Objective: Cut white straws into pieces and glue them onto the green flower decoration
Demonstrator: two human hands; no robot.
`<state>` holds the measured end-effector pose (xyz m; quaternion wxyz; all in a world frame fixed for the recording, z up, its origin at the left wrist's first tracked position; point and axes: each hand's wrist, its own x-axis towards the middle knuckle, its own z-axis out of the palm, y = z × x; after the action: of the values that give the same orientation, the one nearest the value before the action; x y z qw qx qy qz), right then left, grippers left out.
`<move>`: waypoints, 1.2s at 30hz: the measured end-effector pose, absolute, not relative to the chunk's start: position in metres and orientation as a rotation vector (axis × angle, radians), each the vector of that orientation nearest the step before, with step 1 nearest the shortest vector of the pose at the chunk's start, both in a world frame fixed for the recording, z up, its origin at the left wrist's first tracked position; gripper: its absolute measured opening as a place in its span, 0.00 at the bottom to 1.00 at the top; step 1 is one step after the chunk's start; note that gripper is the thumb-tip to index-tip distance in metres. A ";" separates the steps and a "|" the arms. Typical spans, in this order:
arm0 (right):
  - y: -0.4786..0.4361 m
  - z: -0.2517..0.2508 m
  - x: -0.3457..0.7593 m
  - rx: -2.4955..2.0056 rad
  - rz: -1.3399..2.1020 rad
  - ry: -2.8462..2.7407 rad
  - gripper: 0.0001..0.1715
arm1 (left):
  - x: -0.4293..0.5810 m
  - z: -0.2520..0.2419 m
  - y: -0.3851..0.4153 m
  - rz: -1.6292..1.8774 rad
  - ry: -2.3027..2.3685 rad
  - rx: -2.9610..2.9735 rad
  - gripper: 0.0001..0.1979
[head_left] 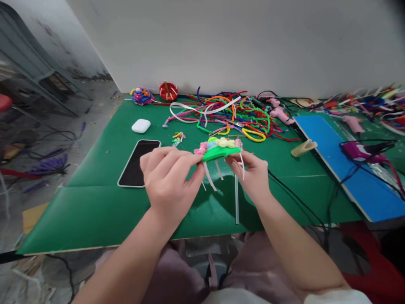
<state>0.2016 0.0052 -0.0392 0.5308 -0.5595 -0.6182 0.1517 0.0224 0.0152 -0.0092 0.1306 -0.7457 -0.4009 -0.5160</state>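
A small craft piece of bright green fuzzy material (220, 154), topped with pastel pink, blue and yellow flower-like tufts, is raised above the table between my two hands. Thin white strips hang from its underside. My left hand (172, 175) pinches its left end between thumb and fingers. At the right end, my right hand (251, 171) grips it with closed fingers. A clear stick like a glue stick (236, 200) points down below the right hand; whether the hand holds it is hidden. A black cord (294, 198) runs from behind that hand.
Beyond my hands lie tangled coloured pipe cleaners (218, 109) and yellow-handled scissors (253, 134). A phone (136, 164) and white earbud case (141, 126) are at left. Pink glue guns (281, 114), a blue board (354, 164) and a purple tool (363, 152) with cords occupy the right.
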 end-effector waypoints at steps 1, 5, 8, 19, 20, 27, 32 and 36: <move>0.005 -0.039 0.201 -1.341 0.316 -1.494 0.03 | 0.022 -0.009 0.015 -1.496 -1.165 -2.174 0.06; 0.005 -0.040 0.201 -1.338 0.214 -1.544 0.03 | 0.022 -0.008 0.014 -1.498 -1.168 -2.199 0.05; 0.005 -0.042 0.202 -1.323 0.167 -1.563 0.03 | 0.022 -0.007 0.013 -1.499 -1.179 -2.203 0.05; 0.003 -0.041 0.204 -1.244 0.087 -1.674 0.04 | 0.019 -0.006 0.016 -1.494 -1.175 -2.228 0.05; 0.003 -0.042 0.204 -1.239 0.092 -1.681 0.03 | 0.018 -0.006 0.017 -1.496 -1.167 -2.228 0.05; 0.007 -0.047 0.205 -1.246 0.127 -1.705 0.03 | 0.015 -0.009 0.027 -1.554 -1.092 -2.200 0.07; 0.006 -0.044 0.206 -1.218 -0.050 -1.725 0.06 | 0.010 -0.015 0.035 -1.600 -1.193 -2.202 0.07; 0.002 -0.042 0.204 -1.190 -0.231 -1.693 0.11 | 0.009 -0.019 0.037 -1.609 -1.199 -2.204 0.07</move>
<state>0.2037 0.0024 -0.0421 0.5052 -0.4931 -0.7017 -0.0957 0.0093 0.0371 -0.0187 0.0807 -0.7371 -0.4009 -0.5380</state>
